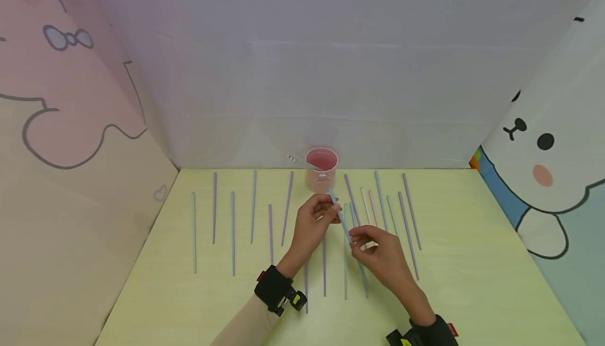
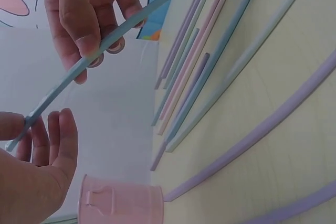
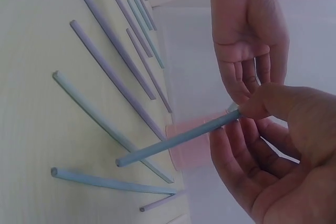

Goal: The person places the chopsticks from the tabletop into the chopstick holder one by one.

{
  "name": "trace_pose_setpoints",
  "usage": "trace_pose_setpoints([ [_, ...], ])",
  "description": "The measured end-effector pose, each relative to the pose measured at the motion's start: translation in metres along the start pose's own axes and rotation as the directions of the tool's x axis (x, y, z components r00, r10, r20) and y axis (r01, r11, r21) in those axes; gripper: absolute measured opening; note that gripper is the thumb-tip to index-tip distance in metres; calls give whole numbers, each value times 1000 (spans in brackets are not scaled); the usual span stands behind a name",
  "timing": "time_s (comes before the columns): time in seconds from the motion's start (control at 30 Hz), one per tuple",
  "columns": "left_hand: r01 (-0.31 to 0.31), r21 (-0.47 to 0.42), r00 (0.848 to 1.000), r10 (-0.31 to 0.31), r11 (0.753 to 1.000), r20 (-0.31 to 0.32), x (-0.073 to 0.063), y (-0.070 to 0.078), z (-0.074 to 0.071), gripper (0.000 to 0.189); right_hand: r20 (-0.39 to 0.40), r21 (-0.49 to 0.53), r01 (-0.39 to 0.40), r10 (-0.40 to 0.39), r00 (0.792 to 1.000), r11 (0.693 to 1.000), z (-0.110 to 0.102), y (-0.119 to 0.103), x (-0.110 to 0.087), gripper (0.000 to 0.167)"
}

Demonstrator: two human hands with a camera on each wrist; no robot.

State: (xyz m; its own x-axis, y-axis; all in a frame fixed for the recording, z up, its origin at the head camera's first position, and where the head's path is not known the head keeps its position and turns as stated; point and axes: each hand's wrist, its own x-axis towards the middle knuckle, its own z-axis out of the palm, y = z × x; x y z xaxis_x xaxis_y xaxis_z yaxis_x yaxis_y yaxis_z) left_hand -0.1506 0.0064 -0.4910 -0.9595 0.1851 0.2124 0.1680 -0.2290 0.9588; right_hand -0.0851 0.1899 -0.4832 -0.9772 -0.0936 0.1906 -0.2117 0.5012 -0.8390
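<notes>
A pale blue straw [image 1: 339,212] is held slantwise above the table between both hands. My left hand [image 1: 313,226] pinches it near its far end, between thumb and fingers. Farther along the straw [image 2: 152,8], my right hand [image 1: 384,258] pinches it with thumb and fingertips. In the right wrist view, the straw's near end [image 3: 144,155] sticks out free past the right fingers. Just beyond the left hand stands a pink cup [image 1: 314,180], with a pale straw [image 1: 301,161] leaning out over its left rim.
Several purple, blue, green, pink and white straws lie spread on the pale yellow table [image 1: 156,293], including a purple straw [image 1: 214,209] on the left and another purple straw [image 1: 411,212] on the right. A pale fabric wall [image 1: 302,83] rises behind the table.
</notes>
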Motion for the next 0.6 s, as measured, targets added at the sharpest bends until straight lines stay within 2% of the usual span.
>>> trace_pose_setpoints([
  [0.3,-21,-30,1000,22,999,15,-1,6,1,22,13,-6,-4,4,1000,1000,4,6,0,23],
  [0.6,-91,-11,996,90,996,-13,12,17,-6,22,79,-26,4,-2,997,1000,0,11,-2,19],
])
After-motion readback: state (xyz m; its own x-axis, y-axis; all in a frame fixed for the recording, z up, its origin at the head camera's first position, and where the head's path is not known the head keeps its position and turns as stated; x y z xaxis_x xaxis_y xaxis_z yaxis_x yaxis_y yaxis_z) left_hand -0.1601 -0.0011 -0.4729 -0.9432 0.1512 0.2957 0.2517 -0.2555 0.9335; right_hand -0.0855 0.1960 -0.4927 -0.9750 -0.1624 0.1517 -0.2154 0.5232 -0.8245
